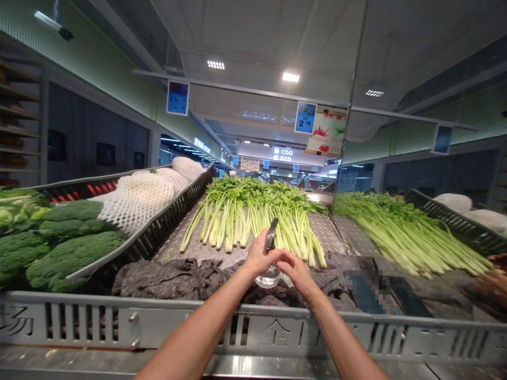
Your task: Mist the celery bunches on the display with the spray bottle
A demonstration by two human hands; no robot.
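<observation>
Both my hands meet over the front of a metal produce tray [174, 243]. My left hand [259, 256] is closed around the top of a clear spray bottle [269, 275], whose dark nozzle sticks up above my fingers. My right hand [295, 269] is curled against the bottle's right side, fingers bent. Just beyond the bottle lies a spread of green celery stalks [253, 211], ends pointing toward me. A dark damp cloth [174, 274] is bunched under my hands along the tray's front.
A metal rail [119, 316] with slots runs across in front of me. Broccoli heads [67, 243] and white net-wrapped produce [138, 198] fill the crate at left. A mirror panel at right repeats the celery [404, 232]. Price signs hang overhead.
</observation>
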